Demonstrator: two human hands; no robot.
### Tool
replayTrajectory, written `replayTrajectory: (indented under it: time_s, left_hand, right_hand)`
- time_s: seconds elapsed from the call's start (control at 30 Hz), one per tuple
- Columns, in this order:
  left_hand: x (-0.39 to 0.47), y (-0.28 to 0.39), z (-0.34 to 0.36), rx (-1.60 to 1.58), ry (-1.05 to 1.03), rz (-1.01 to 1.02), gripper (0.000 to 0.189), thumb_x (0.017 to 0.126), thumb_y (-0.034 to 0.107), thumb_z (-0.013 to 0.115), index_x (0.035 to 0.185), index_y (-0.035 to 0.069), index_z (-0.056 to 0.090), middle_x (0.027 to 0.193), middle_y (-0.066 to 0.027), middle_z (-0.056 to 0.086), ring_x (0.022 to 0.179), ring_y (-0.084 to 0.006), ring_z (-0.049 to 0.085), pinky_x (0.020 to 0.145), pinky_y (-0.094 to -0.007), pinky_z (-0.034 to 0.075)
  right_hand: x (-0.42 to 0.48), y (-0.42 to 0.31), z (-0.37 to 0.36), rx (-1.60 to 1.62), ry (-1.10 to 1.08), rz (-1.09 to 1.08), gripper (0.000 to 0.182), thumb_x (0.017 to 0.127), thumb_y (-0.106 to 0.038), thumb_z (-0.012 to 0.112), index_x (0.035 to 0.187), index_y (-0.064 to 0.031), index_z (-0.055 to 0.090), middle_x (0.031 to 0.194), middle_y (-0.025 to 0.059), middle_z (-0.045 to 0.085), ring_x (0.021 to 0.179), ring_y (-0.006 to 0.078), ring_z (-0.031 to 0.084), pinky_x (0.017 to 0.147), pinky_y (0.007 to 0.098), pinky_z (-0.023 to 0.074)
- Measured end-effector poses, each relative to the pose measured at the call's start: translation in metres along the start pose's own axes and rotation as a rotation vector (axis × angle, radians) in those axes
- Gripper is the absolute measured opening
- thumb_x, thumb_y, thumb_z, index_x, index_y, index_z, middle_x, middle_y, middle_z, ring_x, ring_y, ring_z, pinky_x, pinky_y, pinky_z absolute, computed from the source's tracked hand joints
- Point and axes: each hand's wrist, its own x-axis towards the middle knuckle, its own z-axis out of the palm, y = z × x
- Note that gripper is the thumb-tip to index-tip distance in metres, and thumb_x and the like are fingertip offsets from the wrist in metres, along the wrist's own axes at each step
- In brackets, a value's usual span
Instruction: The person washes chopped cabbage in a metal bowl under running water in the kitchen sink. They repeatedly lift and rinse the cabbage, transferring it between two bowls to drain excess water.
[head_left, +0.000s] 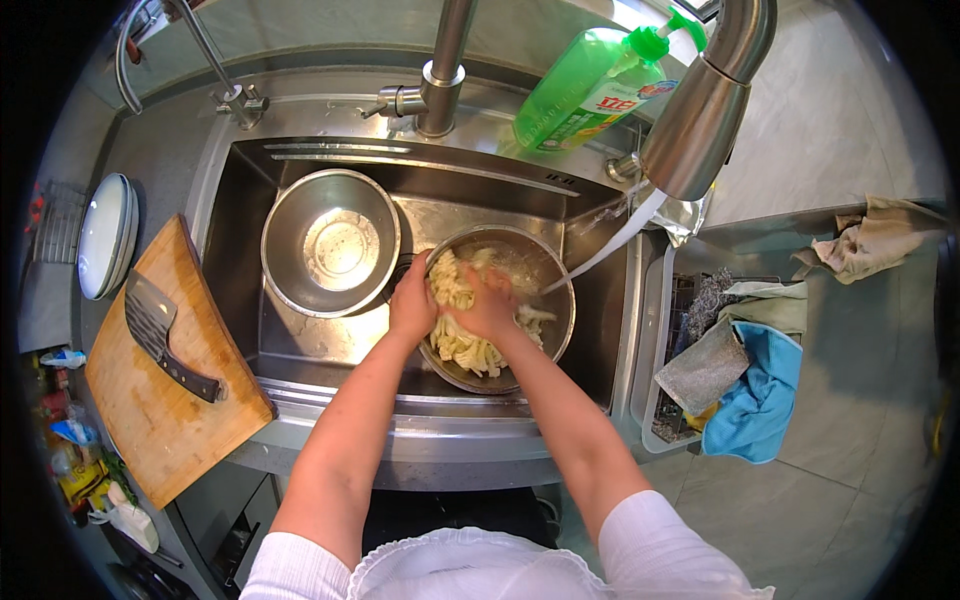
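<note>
In the sink, a stainless steel bowl (564, 330) holds pale cut vegetable pieces (461, 349), perhaps cauliflower, and some water. My left hand (412, 304) grips the bowl's left rim. Inside the bowl is my right hand (487, 300), pressed among the pieces; it is blurred and its fingers are partly hidden. A stream of water (611, 244) runs from the pull-down faucet head (694, 131) into the bowl's right side. To the left, a second steel bowl (337, 247) stands in the sink with a wet, shiny bottom.
A cleaver (169, 341) lies on a wooden cutting board (195, 420) left of the sink (300, 352), near stacked plates (105, 232). Behind stands a green pump bottle of dish soap (585, 94). On the right, a caddy (660, 420) carries a blue cloth (769, 390) and scrubbers.
</note>
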Motion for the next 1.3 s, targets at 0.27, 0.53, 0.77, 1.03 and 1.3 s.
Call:
replayTrajectory:
  time_s: [0.27, 0.53, 0.77, 1.03, 1.3]
  left_hand:
    - [-0.002, -0.005, -0.003, -0.013, 0.022, 0.004, 0.053, 0.09, -0.003, 0.047, 0.14, 0.015, 0.043, 0.123, -0.0232, 0.06, 0.112, -0.0443, 0.057, 0.091, -0.05, 0.047]
    - [0.001, 0.0, 0.001, -0.024, 0.027, 0.024, 0.052, 0.09, -0.003, 0.049, 0.139, 0.016, 0.044, 0.122, -0.0229, 0.061, 0.11, -0.0442, 0.058, 0.089, -0.0508, 0.048]
    - [-0.001, 0.003, -0.002, -0.022, 0.032, -0.011, 0.051, 0.091, -0.003, 0.047, 0.138, 0.016, 0.044, 0.122, -0.0227, 0.061, 0.111, -0.0439, 0.057, 0.09, -0.0498, 0.048]
    - [0.001, 0.008, -0.01, 0.112, -0.068, -0.063, 0.048, 0.089, 0.002, 0.052, 0.134, 0.011, 0.041, 0.111, -0.0255, 0.064, 0.104, -0.0459, 0.061, 0.085, -0.0528, 0.049]
    - [-0.029, 0.042, -0.048, 0.577, -0.238, -0.06, 0.072, 0.086, 0.018, 0.064, 0.142, -0.006, 0.026, 0.134, -0.0336, 0.048, 0.122, -0.0446, 0.051, 0.102, -0.0517, 0.041]
  right_hand:
    - [-0.031, 0.03, -0.042, 0.019, 0.01, 0.179, 0.064, 0.08, -0.038, 0.075, 0.137, -0.0198, 0.054, 0.157, 0.0148, 0.03, 0.144, 0.0421, 0.026, 0.107, 0.0564, 0.0379]
    - [-0.003, -0.011, -0.013, -0.018, -0.072, -0.279, 0.064, 0.08, -0.036, 0.076, 0.14, -0.0312, 0.052, 0.157, 0.0101, 0.035, 0.148, 0.0426, 0.019, 0.112, 0.0713, 0.0113]
    - [-0.011, 0.032, -0.031, -0.07, 0.034, 0.155, 0.068, 0.087, -0.047, 0.068, 0.148, -0.0301, 0.042, 0.161, 0.0175, 0.024, 0.147, 0.0472, 0.016, 0.109, 0.0746, 0.0174]
    - [-0.029, 0.012, -0.038, -0.155, -0.243, -0.397, 0.072, 0.084, -0.041, 0.072, 0.148, -0.0307, 0.043, 0.161, 0.0133, 0.023, 0.143, 0.0503, 0.022, 0.108, 0.0686, 0.0295]
    - [-0.017, 0.067, -0.016, 0.29, 0.051, 0.186, 0.075, 0.079, -0.037, 0.076, 0.146, -0.0197, 0.047, 0.155, 0.0227, 0.029, 0.144, 0.0425, 0.027, 0.115, 0.0507, 0.0279]
